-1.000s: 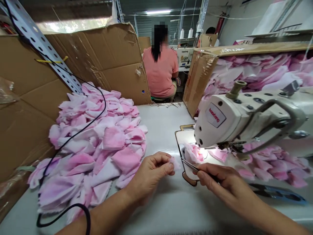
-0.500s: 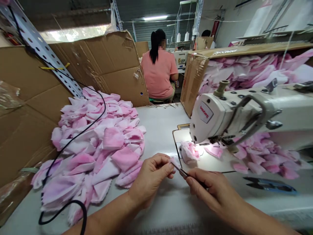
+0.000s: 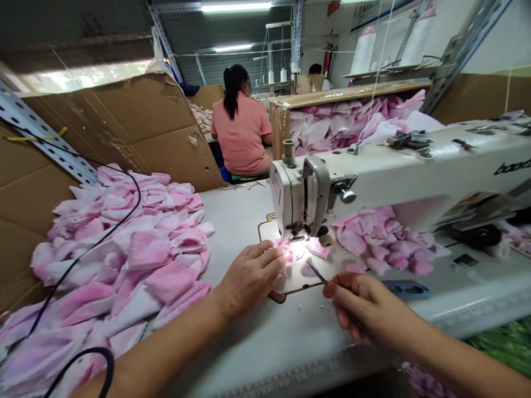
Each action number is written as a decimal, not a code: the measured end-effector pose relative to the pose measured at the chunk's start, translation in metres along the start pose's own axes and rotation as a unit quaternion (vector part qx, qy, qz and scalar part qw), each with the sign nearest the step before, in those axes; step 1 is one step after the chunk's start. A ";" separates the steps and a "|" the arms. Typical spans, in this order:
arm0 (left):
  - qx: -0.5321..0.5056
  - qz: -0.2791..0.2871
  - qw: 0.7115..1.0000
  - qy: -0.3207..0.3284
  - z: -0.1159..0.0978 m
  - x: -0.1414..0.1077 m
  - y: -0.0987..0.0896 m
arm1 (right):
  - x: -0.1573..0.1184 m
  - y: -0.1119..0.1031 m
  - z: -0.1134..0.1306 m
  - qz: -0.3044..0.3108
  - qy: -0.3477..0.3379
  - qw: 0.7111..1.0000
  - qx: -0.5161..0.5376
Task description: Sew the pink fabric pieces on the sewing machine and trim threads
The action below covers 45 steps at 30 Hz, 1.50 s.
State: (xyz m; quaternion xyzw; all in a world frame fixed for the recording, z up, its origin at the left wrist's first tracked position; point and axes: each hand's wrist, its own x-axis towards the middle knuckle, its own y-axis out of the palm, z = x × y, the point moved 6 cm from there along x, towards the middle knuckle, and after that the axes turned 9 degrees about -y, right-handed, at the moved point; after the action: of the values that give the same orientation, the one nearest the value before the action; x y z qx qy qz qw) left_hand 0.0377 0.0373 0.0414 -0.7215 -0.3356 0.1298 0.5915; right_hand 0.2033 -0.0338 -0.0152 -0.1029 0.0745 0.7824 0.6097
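Observation:
My left hand (image 3: 253,273) is at the sewing machine's left side, its fingers closed on a small pink fabric piece (image 3: 287,251) beside the lit needle area. The fingertips are partly hidden behind the hand. In my right hand (image 3: 357,301) is a pair of slim metal tweezers (image 3: 318,273), pointing up and left over the machine bed. A small pale pink scrap (image 3: 307,269) shows at their tip; whether it is gripped I cannot tell. Another pink petal-shaped piece (image 3: 318,247) lies just right of the needle. Above stands the white sewing machine (image 3: 394,166).
A big heap of pink and white fabric pieces (image 3: 124,249) covers the table's left. Small pink pieces (image 3: 381,237) lie under the machine arm, near blue thread snips (image 3: 406,288). Behind are cardboard (image 3: 136,127), a full box (image 3: 280,124) and a seated person (image 3: 240,132).
My left hand has moved forward to the fabric at the needle. The tweezers have drawn apart from it, rightward. The view has turned to the right.

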 end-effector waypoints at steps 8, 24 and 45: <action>0.054 0.033 0.996 0.056 0.005 0.008 0.018 | 0.026 -0.007 0.006 -0.035 0.043 0.998 0.033; 0.116 0.006 0.985 0.124 -0.006 0.020 0.021 | 0.053 -0.009 0.010 -0.015 0.060 0.996 -0.068; 0.043 -0.046 0.994 0.091 -0.014 0.016 0.019 | 0.046 0.014 0.012 0.028 0.063 0.994 -0.084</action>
State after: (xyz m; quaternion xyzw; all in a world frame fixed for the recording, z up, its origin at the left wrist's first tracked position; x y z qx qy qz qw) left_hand 0.0640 0.0348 0.0305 -0.6883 -0.3070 0.0508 0.6553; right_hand 0.1785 0.0088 -0.0151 -0.2005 0.0496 0.7946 0.5709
